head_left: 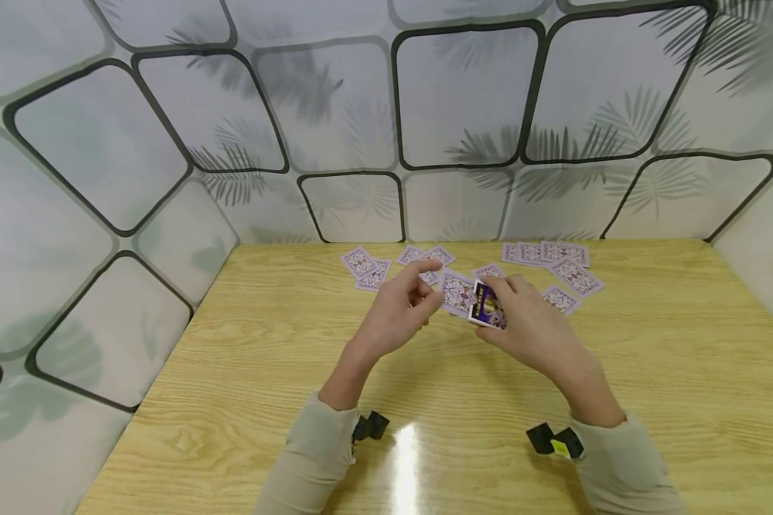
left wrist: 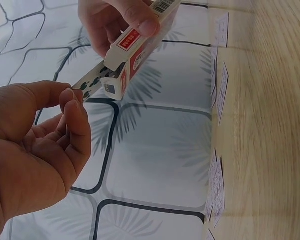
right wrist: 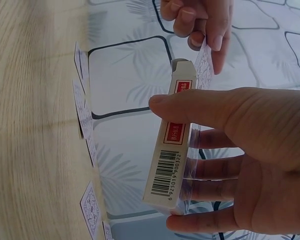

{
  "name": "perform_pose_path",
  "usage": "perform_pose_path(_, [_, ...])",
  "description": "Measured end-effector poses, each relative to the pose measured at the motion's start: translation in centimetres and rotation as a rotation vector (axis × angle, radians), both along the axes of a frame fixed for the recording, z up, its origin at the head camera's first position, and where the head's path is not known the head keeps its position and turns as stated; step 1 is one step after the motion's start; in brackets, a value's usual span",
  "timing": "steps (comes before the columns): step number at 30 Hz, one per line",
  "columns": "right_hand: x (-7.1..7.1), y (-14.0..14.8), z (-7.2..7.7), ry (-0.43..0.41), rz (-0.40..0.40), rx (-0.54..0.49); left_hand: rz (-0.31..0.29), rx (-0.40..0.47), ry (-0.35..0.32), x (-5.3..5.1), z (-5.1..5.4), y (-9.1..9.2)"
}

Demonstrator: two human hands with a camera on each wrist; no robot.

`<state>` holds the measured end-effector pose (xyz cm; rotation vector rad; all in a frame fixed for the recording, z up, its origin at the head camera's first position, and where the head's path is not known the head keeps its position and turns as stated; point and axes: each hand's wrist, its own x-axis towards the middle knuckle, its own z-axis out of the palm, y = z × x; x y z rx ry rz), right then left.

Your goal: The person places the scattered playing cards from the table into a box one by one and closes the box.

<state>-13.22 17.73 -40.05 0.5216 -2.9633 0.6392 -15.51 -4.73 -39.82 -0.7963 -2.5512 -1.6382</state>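
My left hand (head_left: pixel 396 311) pinches the edge of a playing card (head_left: pixel 456 292), which reaches across to the open end of a card box (head_left: pixel 488 307). The right hand (head_left: pixel 537 329) grips that box, thumb on one narrow side and fingers around the other. In the left wrist view, the card (left wrist: pixel 90 82) shows dark suit marks beside the box's raised flap (left wrist: pixel 115 62). The right wrist view has the box's barcode side (right wrist: pixel 165 172) towards the camera and the card's patterned back (right wrist: pixel 205 67) beyond it.
Patterned cards lie face down along the table's far edge: a pair (head_left: pixel 361 263) at the left, several (head_left: pixel 438 254) behind the hands, and a spread row (head_left: pixel 563 253) with others (head_left: pixel 576 277) at the right. A patterned curtain (head_left: pixel 335 107) hangs behind the table (head_left: pixel 232 379).
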Motion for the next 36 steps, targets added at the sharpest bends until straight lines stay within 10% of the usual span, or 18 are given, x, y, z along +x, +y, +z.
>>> perform_pose_path(36, [0.0,0.0,0.8,-0.018,0.008,-0.02,-0.05,-0.121,-0.033,0.7,0.7,1.2])
